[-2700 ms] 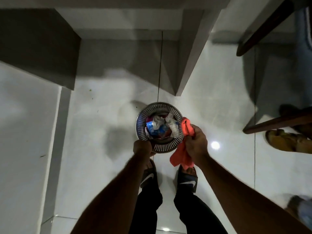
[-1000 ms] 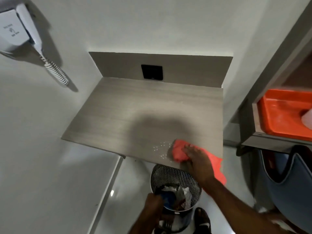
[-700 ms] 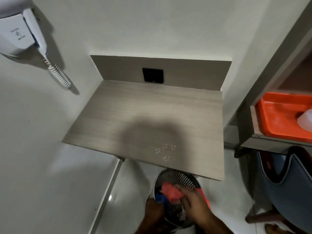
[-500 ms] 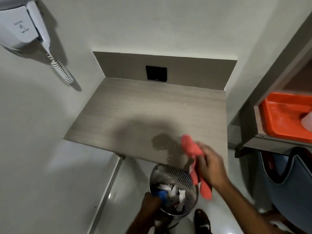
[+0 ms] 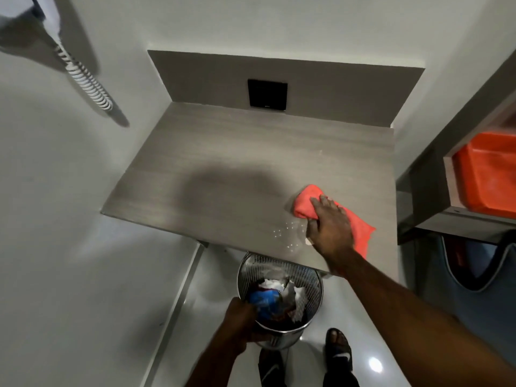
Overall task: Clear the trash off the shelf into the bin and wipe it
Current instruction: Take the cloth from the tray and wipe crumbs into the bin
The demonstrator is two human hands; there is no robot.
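The right hand point(image 5: 329, 224) lies flat, palm down, on a red cloth point(image 5: 307, 201), pressing it onto the shelf point(image 5: 223, 169) near the front right corner. The fingers are spread over the cloth rather than curled round it; its bunched end sticks out past the fingertips toward the back, and its loose end trails toward the right edge. Small white crumbs point(image 5: 287, 233) lie scattered on the shelf just left of the hand, close to the front edge.

The left hand point(image 5: 240, 322) is closed on the near rim of the bin point(image 5: 312, 277), a metal mesh one held just below the shelf's front edge. Inside it lie crumpled white paper point(image 5: 282, 286) and a blue wrapper point(image 5: 264, 298).

A black plate point(image 5: 267, 94) sits on the back panel above the shelf. An orange tray point(image 5: 485, 174) rests in the unit to the right, and a coiled cord point(image 5: 83, 76) hangs on the left wall.
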